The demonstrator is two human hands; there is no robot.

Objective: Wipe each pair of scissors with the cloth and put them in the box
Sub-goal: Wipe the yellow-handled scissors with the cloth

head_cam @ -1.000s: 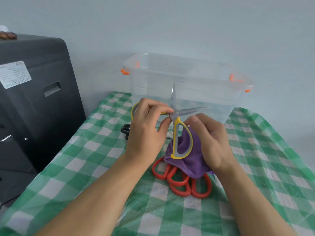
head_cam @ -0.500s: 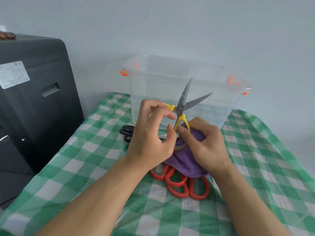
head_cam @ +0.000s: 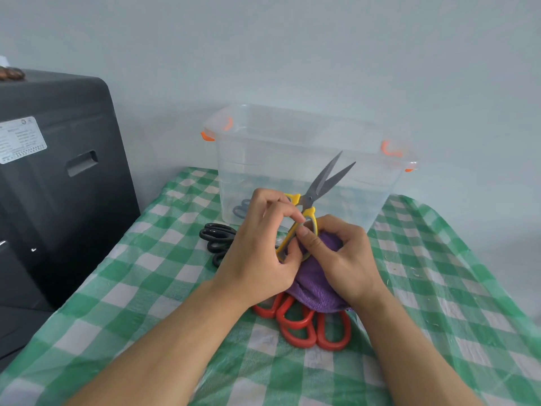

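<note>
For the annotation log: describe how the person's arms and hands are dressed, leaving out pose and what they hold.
Both forearms are bare up to the frame's bottom edge; no sleeves show. The left hand and right hand wear no gloves, and no rings, watch or bracelets are visible. Fingernails look short and unpainted.

Only one piece of printed matter showed: a white label (head_cam: 21, 139) stuck on the slanted front of the black case (head_cam: 67, 183) at the left. It carried several rows of small dark print and a small round mark near its upper right corner, but all of it was too small and blurred to read. No legible words, brand names or numbers could be made out on anything else in view.
</note>
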